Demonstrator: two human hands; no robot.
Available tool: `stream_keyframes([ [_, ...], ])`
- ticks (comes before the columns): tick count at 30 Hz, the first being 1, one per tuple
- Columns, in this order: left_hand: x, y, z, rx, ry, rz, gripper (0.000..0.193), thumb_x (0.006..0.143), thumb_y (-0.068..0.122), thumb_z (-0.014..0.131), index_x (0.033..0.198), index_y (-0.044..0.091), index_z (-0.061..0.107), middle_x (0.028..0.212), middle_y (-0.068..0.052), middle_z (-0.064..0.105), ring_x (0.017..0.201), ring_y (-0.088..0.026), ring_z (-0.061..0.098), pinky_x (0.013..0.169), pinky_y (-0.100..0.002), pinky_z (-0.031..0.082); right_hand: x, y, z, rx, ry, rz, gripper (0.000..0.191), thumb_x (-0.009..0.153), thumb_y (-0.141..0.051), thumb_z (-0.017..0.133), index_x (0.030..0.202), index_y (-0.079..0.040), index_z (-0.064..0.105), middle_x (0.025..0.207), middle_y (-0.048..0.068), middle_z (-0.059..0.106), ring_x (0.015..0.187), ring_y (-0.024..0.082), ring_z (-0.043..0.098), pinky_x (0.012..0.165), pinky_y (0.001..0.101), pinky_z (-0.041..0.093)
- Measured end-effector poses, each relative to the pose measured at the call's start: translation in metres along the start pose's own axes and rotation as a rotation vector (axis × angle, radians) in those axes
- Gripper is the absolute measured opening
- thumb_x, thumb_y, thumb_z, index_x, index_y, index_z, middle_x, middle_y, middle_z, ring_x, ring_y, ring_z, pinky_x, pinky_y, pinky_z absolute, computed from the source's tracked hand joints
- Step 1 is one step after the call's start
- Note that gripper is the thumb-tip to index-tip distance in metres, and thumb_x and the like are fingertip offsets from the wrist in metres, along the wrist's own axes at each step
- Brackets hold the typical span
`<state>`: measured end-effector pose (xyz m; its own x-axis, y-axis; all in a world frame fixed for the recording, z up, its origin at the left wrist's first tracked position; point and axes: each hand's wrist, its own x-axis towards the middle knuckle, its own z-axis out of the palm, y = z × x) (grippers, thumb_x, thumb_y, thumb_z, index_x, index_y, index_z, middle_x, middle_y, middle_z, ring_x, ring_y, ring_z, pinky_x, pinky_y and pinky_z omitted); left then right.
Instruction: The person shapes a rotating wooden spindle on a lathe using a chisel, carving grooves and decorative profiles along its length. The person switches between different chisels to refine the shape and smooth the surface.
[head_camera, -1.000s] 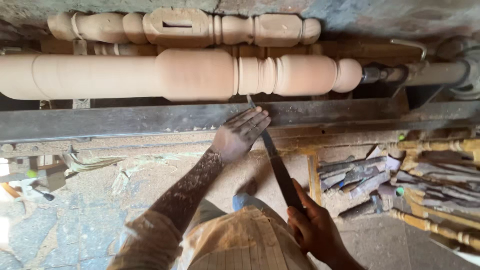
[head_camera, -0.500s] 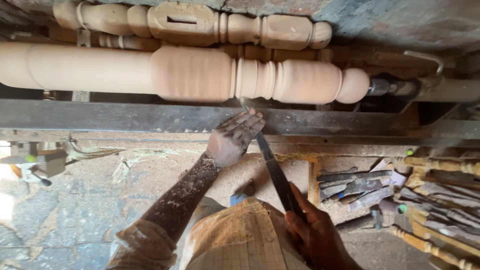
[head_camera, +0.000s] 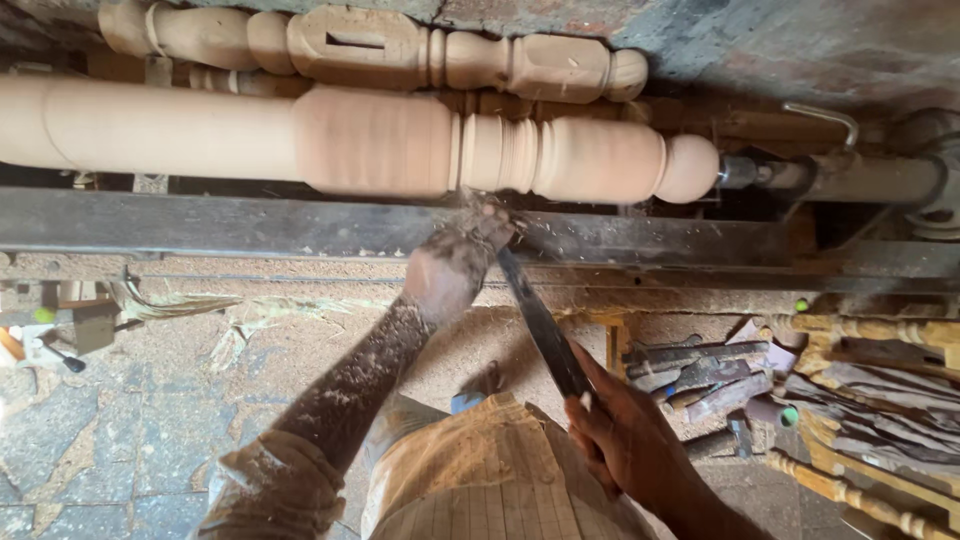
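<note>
Stretching across the whole width of the view, a long pale wooden post (head_camera: 370, 140) lay mounted sideways in a lathe, its right end shaped into rings and a round knob. A dark metal rail (head_camera: 250, 228) ran just below it, and a second carved post (head_camera: 380, 48) rested against the wall behind. Sawdust covered the stone floor (head_camera: 90, 440). A pile of spare tools and carved sticks (head_camera: 850, 400) lay at the right.

The person's left hand (head_camera: 450, 265), coated in dust, rested on the rail with its fingers pressed together over the blade end of a long dark chisel (head_camera: 540, 320). The tip met the post at a groove, where chips flew. The right hand (head_camera: 625, 440) was wrapped tightly round the chisel's handle, low and near the body.

The chisel looked stiff, fairly heavy steel, best held at both ends like this. The post seemed hard and solid.
</note>
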<state>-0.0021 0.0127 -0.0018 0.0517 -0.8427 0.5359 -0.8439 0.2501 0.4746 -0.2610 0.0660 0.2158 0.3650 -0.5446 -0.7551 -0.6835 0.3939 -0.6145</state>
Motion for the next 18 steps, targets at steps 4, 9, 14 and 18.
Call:
stream_keyframes([
  [4,0.004,0.004,-0.022,0.266,0.023,0.167,0.046,0.099,-0.008,0.057,0.132,0.021,0.074,0.137,-0.003,0.071,0.126,-0.014,0.069,0.075,-0.026,0.063,0.000,0.011,-0.005,0.174,-0.028,0.025,0.077,0.098,-0.030,0.055,0.168,-0.029,0.023,0.055,0.001,0.046,0.037,0.010,0.038,0.032,0.0297,0.039],
  [9,0.010,0.004,-0.042,0.199,0.004,0.315,0.039,0.100,-0.001,0.061,0.134,0.017,0.071,0.137,-0.003,0.070,0.130,-0.016,0.066,0.103,-0.035,0.063,0.018,0.044,0.024,-0.562,0.310,-1.095,0.065,0.111,-0.024,0.052,0.166,-0.019,0.019,0.114,0.007,0.066,0.061,-0.001,0.053,0.042,0.0115,0.046],
  [14,0.010,0.003,-0.040,0.179,-0.010,0.368,0.037,0.100,0.003,0.067,0.134,0.017,0.072,0.138,-0.002,0.069,0.132,-0.015,0.064,0.107,-0.034,0.060,0.004,0.060,0.041,0.356,0.047,-0.100,0.072,0.096,-0.016,0.057,0.163,-0.022,0.032,0.059,-0.001,0.045,0.048,0.010,0.040,0.044,0.0276,0.036],
  [18,0.007,0.002,-0.034,0.162,-0.069,0.285,0.036,0.102,0.003,0.066,0.135,0.018,0.071,0.141,0.003,0.068,0.136,-0.012,0.063,0.106,-0.032,0.060,0.003,0.047,0.034,0.289,0.073,-0.034,0.075,0.096,-0.015,0.057,0.166,-0.025,0.034,0.060,-0.001,0.046,0.051,0.010,0.043,0.049,0.0287,0.037],
])
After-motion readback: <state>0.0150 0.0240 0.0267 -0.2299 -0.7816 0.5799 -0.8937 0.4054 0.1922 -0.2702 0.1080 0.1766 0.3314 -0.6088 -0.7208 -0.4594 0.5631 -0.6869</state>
